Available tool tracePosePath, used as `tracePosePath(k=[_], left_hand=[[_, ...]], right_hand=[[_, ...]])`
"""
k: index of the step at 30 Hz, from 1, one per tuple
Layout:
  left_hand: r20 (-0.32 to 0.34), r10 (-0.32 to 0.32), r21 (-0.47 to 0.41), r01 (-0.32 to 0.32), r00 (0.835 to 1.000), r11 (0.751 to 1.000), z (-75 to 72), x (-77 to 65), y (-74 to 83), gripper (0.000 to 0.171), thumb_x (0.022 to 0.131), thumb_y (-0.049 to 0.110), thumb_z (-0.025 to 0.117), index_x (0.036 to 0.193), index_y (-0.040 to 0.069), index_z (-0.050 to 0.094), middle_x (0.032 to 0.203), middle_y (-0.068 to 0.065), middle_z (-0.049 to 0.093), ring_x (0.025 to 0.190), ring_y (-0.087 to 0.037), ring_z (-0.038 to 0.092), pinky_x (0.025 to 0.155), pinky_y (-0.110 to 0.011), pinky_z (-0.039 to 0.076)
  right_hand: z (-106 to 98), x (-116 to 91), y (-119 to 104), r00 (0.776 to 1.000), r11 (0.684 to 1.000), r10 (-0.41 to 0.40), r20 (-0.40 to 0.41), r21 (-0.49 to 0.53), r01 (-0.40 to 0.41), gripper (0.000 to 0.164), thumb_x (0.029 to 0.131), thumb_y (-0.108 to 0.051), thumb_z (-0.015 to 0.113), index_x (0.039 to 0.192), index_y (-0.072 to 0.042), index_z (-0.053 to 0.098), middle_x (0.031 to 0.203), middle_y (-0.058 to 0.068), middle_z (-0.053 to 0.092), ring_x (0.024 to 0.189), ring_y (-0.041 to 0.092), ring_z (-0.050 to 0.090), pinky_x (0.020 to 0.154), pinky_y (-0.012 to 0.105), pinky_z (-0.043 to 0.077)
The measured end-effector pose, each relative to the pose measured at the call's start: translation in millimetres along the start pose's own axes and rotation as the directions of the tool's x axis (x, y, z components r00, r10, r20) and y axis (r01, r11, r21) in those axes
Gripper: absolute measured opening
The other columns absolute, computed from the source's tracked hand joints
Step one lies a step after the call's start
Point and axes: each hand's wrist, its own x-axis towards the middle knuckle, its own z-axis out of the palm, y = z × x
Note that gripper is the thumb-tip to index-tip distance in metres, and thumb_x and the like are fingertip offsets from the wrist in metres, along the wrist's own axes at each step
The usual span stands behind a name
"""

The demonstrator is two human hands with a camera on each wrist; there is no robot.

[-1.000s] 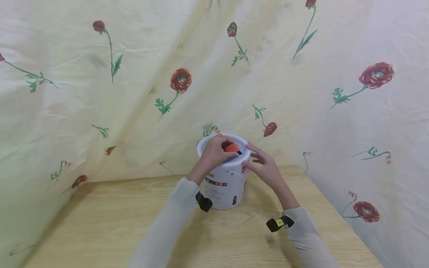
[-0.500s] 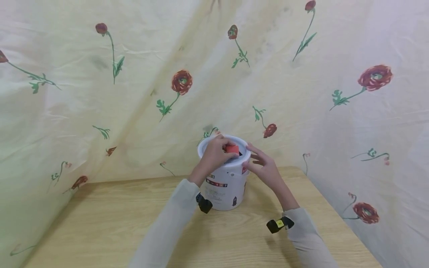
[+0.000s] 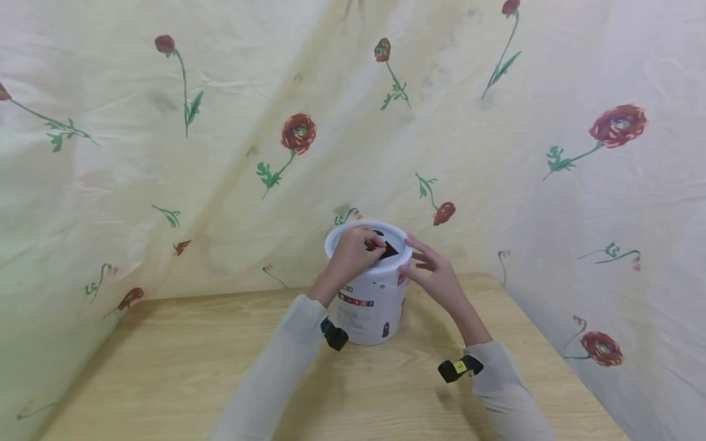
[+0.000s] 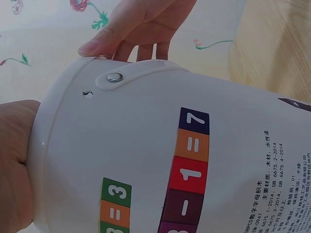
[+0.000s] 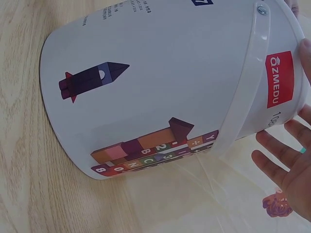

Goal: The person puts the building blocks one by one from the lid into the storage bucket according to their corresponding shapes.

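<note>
A white lidded bucket printed with numbers and toy blocks stands on the table. Its recessed lid has dark cut-out openings. My left hand reaches over the lid with fingers curled and thumb and fingertips close together at an opening. Only a trace of red shows beside those fingertips, and no block is visible between them. My right hand touches the right side of the rim, its thumb in front and its relaxed fingers farther back. In the left wrist view, the left fingertips are hidden behind the rim.
The wooden table extends to both sides and in front of the bucket. A flower-patterned cloth hangs behind it. The bucket's white carrying handle lies against its side. Both wrists wear black camera mounts.
The red-orange block between my left fingertips has gone from sight at the lid opening, and the fingertips have drawn together. My right hand and the bucket have stayed in place.
</note>
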Motion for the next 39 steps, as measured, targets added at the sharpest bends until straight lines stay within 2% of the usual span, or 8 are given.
tracePosePath(k=[11,22,30,39], left_hand=[[0.009,0.005,-0.01,-0.005,1.0,1.0,1.7,-1.0,-3.9,0.009,0.094,0.012,0.073,0.097,0.006,0.078,0.103,-0.008,0.072,0.09,-0.019,0.069,0.081,-0.029,0.059],[-0.008,0.068,-0.09,-0.069,0.998,0.994,-4.9,-2.5,-6.7,0.01,0.093,0.011,0.073,0.099,0.005,0.077,0.103,-0.008,0.072,0.092,-0.019,0.07,0.084,-0.029,0.059],[-0.003,0.066,-0.139,-0.066,0.998,0.988,-16.6,-10.6,-12.2,0.015,0.092,0.015,0.075,0.106,0.009,0.076,0.109,-0.005,0.073,0.1,-0.018,0.069,0.089,-0.035,0.058],[-0.02,0.005,-0.167,-0.009,1.0,0.986,-45.8,-29.3,-21.3,0.019,0.092,0.019,0.076,0.109,0.011,0.076,0.109,-0.004,0.073,0.104,-0.02,0.068,0.097,-0.041,0.056]], right_hand=[[1,-2,0,1.0,1.0,0.001,-0.001,-0.013,-0.001,0.063,0.097,-0.023,0.071,0.154,-0.017,0.046,0.166,0.003,0.034,0.136,0.04,0.053,0.107,0.062,0.045],[2,1,1,1.0,1.0,0.009,-0.003,-0.005,-0.009,0.063,0.096,-0.021,0.072,0.153,-0.018,0.047,0.166,0.003,0.034,0.137,0.039,0.053,0.108,0.061,0.045],[1,0,1,1.0,1.0,0.009,-0.011,-0.018,-0.009,0.064,0.096,-0.024,0.072,0.154,-0.018,0.045,0.166,0.004,0.034,0.137,0.041,0.052,0.108,0.063,0.044],[2,0,-1,1.0,1.0,0.025,-0.017,-0.017,-0.025,0.065,0.095,-0.025,0.073,0.154,-0.019,0.046,0.166,0.003,0.034,0.137,0.04,0.052,0.108,0.061,0.044]])
